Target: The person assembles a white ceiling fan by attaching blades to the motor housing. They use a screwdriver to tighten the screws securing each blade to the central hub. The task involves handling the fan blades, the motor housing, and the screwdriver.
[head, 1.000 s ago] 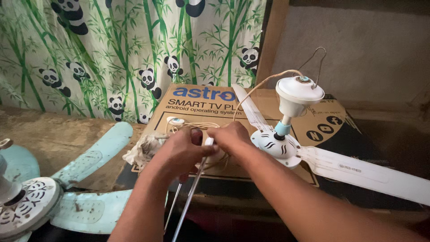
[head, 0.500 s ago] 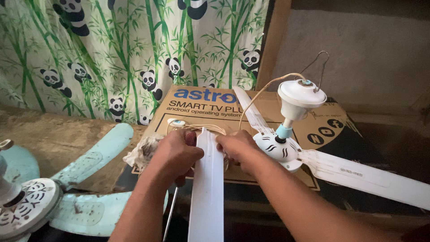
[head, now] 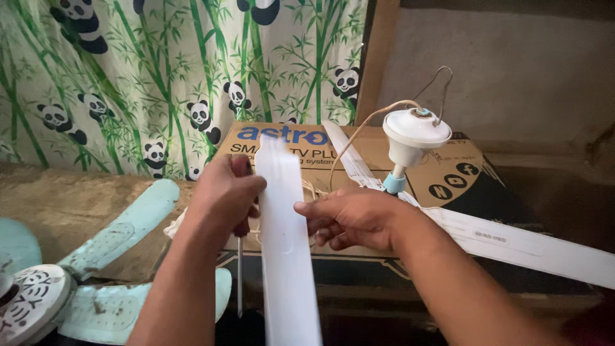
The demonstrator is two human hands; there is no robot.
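A long white fan blade (head: 286, 256) stands between my hands, its far end raised over a flat cardboard box (head: 448, 173). My left hand (head: 224, 192) is wrapped around a screwdriver (head: 239, 269) with a dark red handle; its metal shaft points down toward me. My right hand (head: 349, 218) touches the blade's right edge with curled fingers. Behind my right hand stands a white ceiling fan (head: 413, 138) with its canopy cup and down rod upright on the box. Another white blade (head: 532, 243) of that fan stretches out to the right.
A pale blue ceiling fan (head: 96, 269) with a patterned hub lies at the lower left. A curtain (head: 179, 70) printed with pandas and bamboo hangs behind. A beige wire (head: 359, 134) loops from the white fan's canopy. A grey wall fills the upper right.
The loose white blade has turned from edge-on to flat-on and risen between my hands. My left hand has lifted, showing the screwdriver handle, and my right hand has moved right of the blade.
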